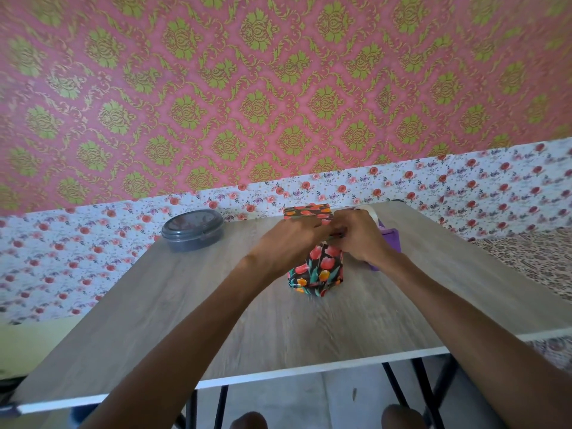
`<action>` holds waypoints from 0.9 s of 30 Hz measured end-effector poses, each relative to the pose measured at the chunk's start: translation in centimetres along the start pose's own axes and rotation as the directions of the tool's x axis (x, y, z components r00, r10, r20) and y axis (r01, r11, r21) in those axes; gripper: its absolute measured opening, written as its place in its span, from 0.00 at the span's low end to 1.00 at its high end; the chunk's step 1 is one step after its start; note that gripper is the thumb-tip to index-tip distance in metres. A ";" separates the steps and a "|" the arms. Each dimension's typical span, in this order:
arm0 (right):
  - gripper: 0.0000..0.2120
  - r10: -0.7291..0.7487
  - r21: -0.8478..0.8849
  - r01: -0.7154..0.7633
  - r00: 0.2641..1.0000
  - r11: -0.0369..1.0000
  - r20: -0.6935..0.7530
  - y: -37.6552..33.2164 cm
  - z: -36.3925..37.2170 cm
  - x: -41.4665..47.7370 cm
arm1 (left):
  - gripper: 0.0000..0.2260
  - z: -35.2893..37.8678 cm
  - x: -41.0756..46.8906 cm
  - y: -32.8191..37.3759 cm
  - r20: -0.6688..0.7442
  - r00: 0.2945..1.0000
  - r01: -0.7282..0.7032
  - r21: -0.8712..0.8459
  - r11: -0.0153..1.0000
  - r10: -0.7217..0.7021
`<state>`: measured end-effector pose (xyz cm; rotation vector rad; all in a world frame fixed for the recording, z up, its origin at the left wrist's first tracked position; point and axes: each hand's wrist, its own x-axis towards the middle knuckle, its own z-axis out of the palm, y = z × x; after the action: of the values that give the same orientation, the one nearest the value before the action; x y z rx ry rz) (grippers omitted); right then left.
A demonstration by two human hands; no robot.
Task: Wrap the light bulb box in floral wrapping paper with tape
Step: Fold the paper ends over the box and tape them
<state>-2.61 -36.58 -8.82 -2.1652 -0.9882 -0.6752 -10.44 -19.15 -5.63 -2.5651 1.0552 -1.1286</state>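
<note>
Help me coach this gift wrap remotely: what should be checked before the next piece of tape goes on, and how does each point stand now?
1. The wrapped box stands upright on the table: ok.
2. Its floral paper covers the visible sides: ok.
3. The left hand and right hand are both at the box's top: ok.
4. Top fold lying flat: cannot tell, the hands hide it.
5. The purple tape dispenser sits beside the right hand, within reach: ok.
6. Tape strip ready in the fingers: cannot tell, blurred.

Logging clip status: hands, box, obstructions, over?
Left hand and right hand meet atop box, grips blurred. Box upright on table, papered. Tape dispenser behind right hand.
</note>
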 end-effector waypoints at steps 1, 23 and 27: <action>0.08 -0.003 0.012 0.003 1.000 1.000 -0.014 -0.1 0.0 -0.1 | 0.26 0.0 -0.1 0.1 -0.017 1.000 0.015 -0.015 1.000 -0.015; 0.07 -0.348 -0.357 0.275 0.924 0.893 -0.159 1.5 2.8 -3.4 | 0.12 6.5 -5.5 0.0 -0.195 0.948 0.266 0.056 0.962 -0.251; 0.04 -0.415 -0.403 0.345 0.904 0.847 -0.098 2.6 2.8 -3.3 | 0.12 8.1 -7.0 0.3 -0.247 0.943 0.249 0.077 0.965 -0.223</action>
<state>-1.99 -37.33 -13.82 -2.1853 -1.2905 -1.3290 -8.26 -15.94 -15.63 -2.5696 0.7144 -1.5380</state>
